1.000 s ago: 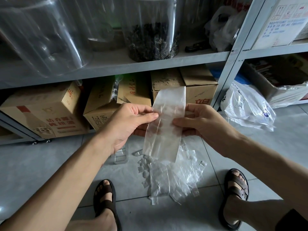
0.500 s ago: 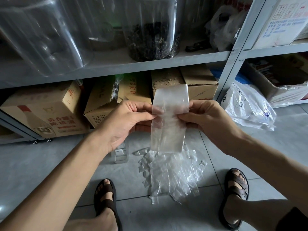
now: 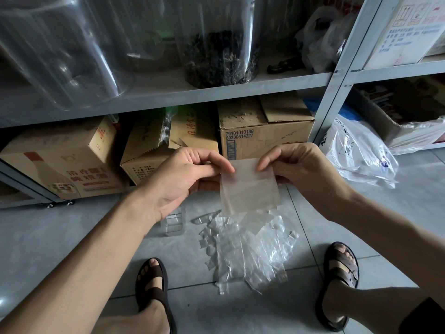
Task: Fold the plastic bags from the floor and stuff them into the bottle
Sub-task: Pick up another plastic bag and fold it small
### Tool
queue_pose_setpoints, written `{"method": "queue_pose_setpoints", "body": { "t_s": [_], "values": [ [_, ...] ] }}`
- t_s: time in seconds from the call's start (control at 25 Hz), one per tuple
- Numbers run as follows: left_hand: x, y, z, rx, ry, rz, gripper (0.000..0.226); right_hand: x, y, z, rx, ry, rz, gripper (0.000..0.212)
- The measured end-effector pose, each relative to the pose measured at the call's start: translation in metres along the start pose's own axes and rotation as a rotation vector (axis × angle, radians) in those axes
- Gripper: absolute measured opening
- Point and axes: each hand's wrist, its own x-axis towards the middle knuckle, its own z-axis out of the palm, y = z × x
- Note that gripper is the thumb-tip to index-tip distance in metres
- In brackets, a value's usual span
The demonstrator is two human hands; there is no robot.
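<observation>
Here, both hands are raised above the tiled floor (image 3: 72, 237), sharing one clear plastic bag (image 3: 250, 191). The left hand (image 3: 183, 174) pinches the bag's upper left corner, with the thumb on the near face and the curled fingers behind it. The right hand (image 3: 301, 169) pinches the upper right corner the same way. The two thumb tips lie close together along the top edge, with a short strip of film bare between them. The bag hangs flat and upright below the fingers. A cloudier band across its top looks doubled over, and its lower edge is free in the air.

Straight below it, a loose pile of bags (image 3: 248, 251) lies on the floor between the person's two sandalled feet. A small clear container (image 3: 173, 225) stands on the floor just left of the pile, its top hidden by the left wrist. Behind the hands, cardboard boxes (image 3: 265, 131) sit at the floor's far edge under a grey metal shelf (image 3: 216, 92). A crumpled white bag (image 3: 356, 153) lies by the shelf post on the right.
</observation>
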Motion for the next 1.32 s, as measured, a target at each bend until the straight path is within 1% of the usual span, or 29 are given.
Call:
{"method": "queue_pose_setpoints", "body": {
  "t_s": [0.08,0.12,0.16,0.24,0.28,0.32,0.36,0.4,0.48,0.52,0.6,0.68,0.76,0.8,0.84,0.88,0.92,1.0,1.08,1.16,1.24,1.32],
  "values": [
    [0.001,0.0,0.003,-0.056,0.018,-0.045,0.031,0.0,0.0,0.0,-0.001,0.009,-0.003,0.034],
    [0.001,0.0,0.006,-0.11,0.026,-0.086,0.029,0.0,0.001,0.0,-0.004,0.024,-0.005,0.034],
    [0.001,-0.001,0.007,-0.181,0.017,-0.139,0.03,0.001,0.001,-0.001,0.0,0.043,-0.008,0.033],
    [0.001,-0.004,0.01,-0.266,-0.063,-0.232,0.039,0.002,0.003,-0.002,0.015,0.089,-0.018,0.033],
    [0.0,-0.006,0.012,-0.252,-0.092,-0.258,0.045,0.003,0.004,-0.002,0.008,0.11,-0.034,0.036],
    [0.0,-0.008,0.013,-0.221,-0.085,-0.267,0.048,0.004,0.005,-0.003,-0.014,0.125,-0.056,0.038],
    [0.001,-0.011,0.016,-0.193,-0.039,-0.261,0.048,0.004,0.005,-0.003,-0.045,0.129,-0.077,0.04],
    [0.002,-0.012,0.018,-0.168,0.028,-0.247,0.042,0.004,0.005,-0.003,-0.073,0.125,-0.091,0.041],
    [0.004,-0.014,0.02,-0.124,0.112,-0.211,0.015,0.003,0.006,-0.003,-0.084,0.088,-0.075,0.039],
    [0.005,-0.015,0.019,-0.1,0.122,-0.195,0.012,0.003,0.006,-0.003,-0.06,0.06,-0.045,0.038],
    [0.007,-0.015,0.014,0.001,0.137,-0.156,0.015,0.005,0.005,-0.005,0.039,-0.001,0.033,0.034],
    [0.005,-0.014,0.012,0.151,0.111,-0.111,0.018,0.006,0.006,-0.007,0.101,-0.048,0.094,0.024],
    [0.003,-0.013,0.012,0.213,0.049,-0.119,0.017,0.006,0.009,-0.006,0.007,-0.068,0.11,0.01],
    [0.002,-0.012,0.012,0.22,0.025,-0.133,0.018,0.005,0.013,-0.005,-0.074,-0.086,0.114,0.014],
    [0.003,-0.014,0.011,0.221,0.012,-0.143,0.019,0.003,0.015,-0.002,-0.123,-0.109,0.126,0.017],
    [0.003,-0.014,0.01,0.214,0.02,-0.147,0.02,0.002,0.017,0.0,-0.128,-0.113,0.144,0.015],
    [0.003,-0.014,0.01,0.189,0.059,-0.148,0.022,0.002,0.018,0.002,-0.085,-0.096,0.165,0.012],
    [0.004,-0.014,0.01,0.053,0.145,-0.171,0.028,0.002,0.017,0.004,0.066,-0.005,0.208,0.01],
    [0.003,-0.014,0.012,-0.08,0.131,-0.219,0.035,0.004,0.016,0.003,0.234,0.103,0.241,0.008],
    [0.002,-0.014,0.015,-0.095,0.107,-0.232,0.035,0.006,0.016,0.003,0.331,0.162,0.258,0.008],
    [0.004,-0.015,0.017,-0.078,0.12,-0.214,0.033,0.007,0.017,0.006,0.321,0.161,0.275,0.006],
    [0.005,-0.017,0.017,-0.043,0.144,-0.188,0.025,0.006,0.016,0.006,0.23,0.106,0.294,0.014]
  ]
}}
